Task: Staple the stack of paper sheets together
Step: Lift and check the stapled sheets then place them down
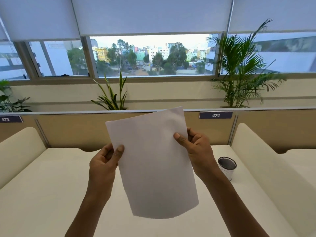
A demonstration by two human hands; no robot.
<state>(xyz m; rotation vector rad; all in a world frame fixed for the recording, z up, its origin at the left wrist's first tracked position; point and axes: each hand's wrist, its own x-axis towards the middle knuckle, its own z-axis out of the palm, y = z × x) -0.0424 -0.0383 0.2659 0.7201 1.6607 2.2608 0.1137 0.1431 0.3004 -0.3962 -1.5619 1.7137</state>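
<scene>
A stack of white paper sheets is held up in the air above the desk, tilted a little to the left. My left hand pinches its left edge, thumb on the front. My right hand pinches the right edge higher up, thumb on the front too. The sheets hide the desk behind them. No stapler is in view.
A cream desk lies below, with raised side dividers and a tan partition at the back labelled 474. A small cup with a dark rim stands on the desk at the right, close to my right forearm. Potted plants stand behind the partition.
</scene>
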